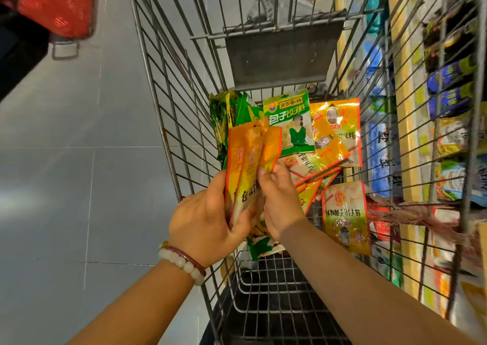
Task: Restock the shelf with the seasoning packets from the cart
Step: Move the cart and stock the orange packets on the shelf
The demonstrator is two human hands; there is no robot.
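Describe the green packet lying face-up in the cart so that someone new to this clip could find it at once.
Start at the wire cart and its grey fold-down flap. Just below the flap, the green packet lies face-up on the pile, beside an orange packet. It alone shows a full green-and-white front with large white characters.

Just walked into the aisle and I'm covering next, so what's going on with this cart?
A person is gathering seasoning packets over the wire cart. The left hand grips a bunch of orange packets, and the right hand pinches them from the other side. More green packets and orange ones lie loose in the cart. The shelf stands right of it.
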